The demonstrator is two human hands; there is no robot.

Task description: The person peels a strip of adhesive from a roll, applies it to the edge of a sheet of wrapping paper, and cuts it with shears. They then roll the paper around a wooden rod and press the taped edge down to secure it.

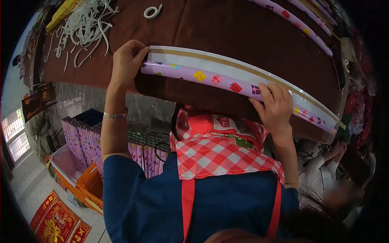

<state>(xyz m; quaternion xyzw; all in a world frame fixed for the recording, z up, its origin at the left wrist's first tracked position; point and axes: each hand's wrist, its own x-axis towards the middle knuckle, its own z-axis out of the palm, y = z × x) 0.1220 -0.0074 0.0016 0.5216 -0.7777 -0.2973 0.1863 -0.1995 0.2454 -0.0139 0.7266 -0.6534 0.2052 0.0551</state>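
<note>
A lilac roll of wrapping paper [186,73] printed with colourful gift boxes lies across the near part of the brown-covered table. Its white inner side shows along the far edge, with a tan strip [210,59] running lengthwise. At the left end, my left hand [129,60] pinches the paper's edge between thumb and fingers. My right hand [275,103] is closed over the roll right of its middle, thumb on the near side and fingers across the top.
White strips [87,28] lie heaped at the table's far left, near a small ring of white tape [152,13]. More lilac rolls [300,26] rest at the far right. Below left stand an orange crate [87,184] and patterned lilac goods [83,139]. Another person [318,174] sits at right.
</note>
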